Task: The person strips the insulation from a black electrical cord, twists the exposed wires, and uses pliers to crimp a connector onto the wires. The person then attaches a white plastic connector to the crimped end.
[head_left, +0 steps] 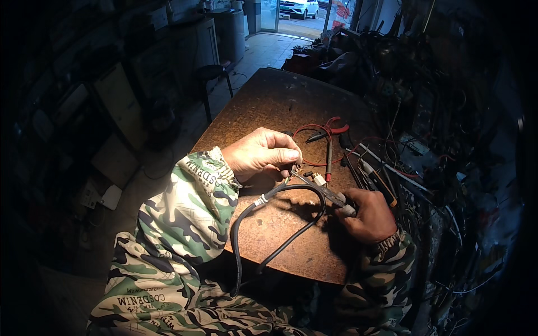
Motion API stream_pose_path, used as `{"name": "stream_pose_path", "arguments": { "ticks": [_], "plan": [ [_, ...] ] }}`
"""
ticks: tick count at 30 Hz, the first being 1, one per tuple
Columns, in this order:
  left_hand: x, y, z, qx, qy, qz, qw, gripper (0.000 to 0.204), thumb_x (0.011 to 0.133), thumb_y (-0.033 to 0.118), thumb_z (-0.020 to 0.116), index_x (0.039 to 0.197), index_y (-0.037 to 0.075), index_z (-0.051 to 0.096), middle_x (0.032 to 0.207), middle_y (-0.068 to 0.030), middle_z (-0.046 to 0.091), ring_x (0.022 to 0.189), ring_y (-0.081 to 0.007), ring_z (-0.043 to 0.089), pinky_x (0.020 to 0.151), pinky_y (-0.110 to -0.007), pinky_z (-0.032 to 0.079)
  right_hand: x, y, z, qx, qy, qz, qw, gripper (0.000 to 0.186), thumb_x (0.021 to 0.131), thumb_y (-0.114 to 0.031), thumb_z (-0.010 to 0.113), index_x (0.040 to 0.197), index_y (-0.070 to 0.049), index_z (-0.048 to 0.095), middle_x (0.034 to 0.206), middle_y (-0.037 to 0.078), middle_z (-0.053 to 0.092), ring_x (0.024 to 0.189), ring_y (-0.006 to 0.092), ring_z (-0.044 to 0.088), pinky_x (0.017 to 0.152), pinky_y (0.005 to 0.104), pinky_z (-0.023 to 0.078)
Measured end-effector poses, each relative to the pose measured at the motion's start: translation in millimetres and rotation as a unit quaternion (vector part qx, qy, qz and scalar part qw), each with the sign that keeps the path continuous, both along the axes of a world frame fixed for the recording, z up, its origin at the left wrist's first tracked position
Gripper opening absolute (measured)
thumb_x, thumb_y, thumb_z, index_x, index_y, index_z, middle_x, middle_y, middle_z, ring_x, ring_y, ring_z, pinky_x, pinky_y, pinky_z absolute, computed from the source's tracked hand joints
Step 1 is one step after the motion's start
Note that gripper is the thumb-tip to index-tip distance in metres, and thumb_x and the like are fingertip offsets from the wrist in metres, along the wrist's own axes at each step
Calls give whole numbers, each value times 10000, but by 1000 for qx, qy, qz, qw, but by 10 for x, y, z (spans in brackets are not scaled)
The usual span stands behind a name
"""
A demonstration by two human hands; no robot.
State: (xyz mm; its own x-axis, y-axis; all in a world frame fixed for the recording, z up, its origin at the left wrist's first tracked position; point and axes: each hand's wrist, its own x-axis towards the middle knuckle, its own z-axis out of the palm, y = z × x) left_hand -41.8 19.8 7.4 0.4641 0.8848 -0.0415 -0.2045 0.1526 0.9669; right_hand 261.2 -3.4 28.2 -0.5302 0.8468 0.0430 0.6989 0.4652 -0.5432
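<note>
My left hand (262, 152) is closed in a pinch over the table, its thumb and fingers on the stripped wire end of a black cable (238, 229). Small coppery strands seem to show below the fingertips. The cable wears a white band (260, 200) and loops down past the table's near edge. In my right hand (370, 215) is a slim grey metal hand tool (329, 194), closed in the fingers. Its narrow tip reaches the wires beneath my left fingertips. Whether its jaws are apart is too small to tell.
On the brown wooden table (263, 112) lie red-handled pliers (337, 129), a red test lead (328, 162) and a small white connector (319, 179). Several tools and cords crowd its right edge, beside a heap of dark parts (392, 73). A stool (210, 73) stands at the far left.
</note>
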Motion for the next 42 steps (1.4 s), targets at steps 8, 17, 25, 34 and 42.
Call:
{"name": "stream_pose_path", "arguments": {
  "ticks": [8,17,25,34,42],
  "plan": [
    [-28,-29,23,-5,13,10,1000,208,974,169,709,1078,-10,694,950,-64,703,801,-136,694,730,-248,590,-16,15,67,-36,-1,-1,999,160,819,-102,732,919,24,739,746,225,696,679,344,708,640,411,538],
    [-32,-59,73,-4,51,27,998,231,967,178,719,1063,-31,699,976,-90,714,810,-140,699,738,-254,599,-14,43,12,-31,-1,9,999,168,818,-102,733,925,27,738,760,240,694,692,349,715,645,414,540],
    [-54,-36,15,0,37,9,999,236,959,205,732,1056,-10,706,957,-57,712,786,-126,685,726,-245,581,-23,40,3,-40,-3,11,999,166,814,-98,730,927,24,739,771,233,706,707,351,722,648,416,549],
    [-33,-53,47,-4,58,12,998,201,965,194,724,1053,13,722,953,-52,729,770,-116,682,714,-235,572,-8,49,-27,-35,6,15,999,160,819,-91,726,930,24,738,763,225,703,695,337,720,638,407,545],
    [-9,-77,92,-14,68,25,997,208,968,181,718,1054,-8,725,949,-56,730,764,-112,684,707,-230,581,-16,47,-13,-37,6,14,999,151,819,-87,731,925,21,740,757,218,704,687,316,722,630,399,544]
  ]
}}
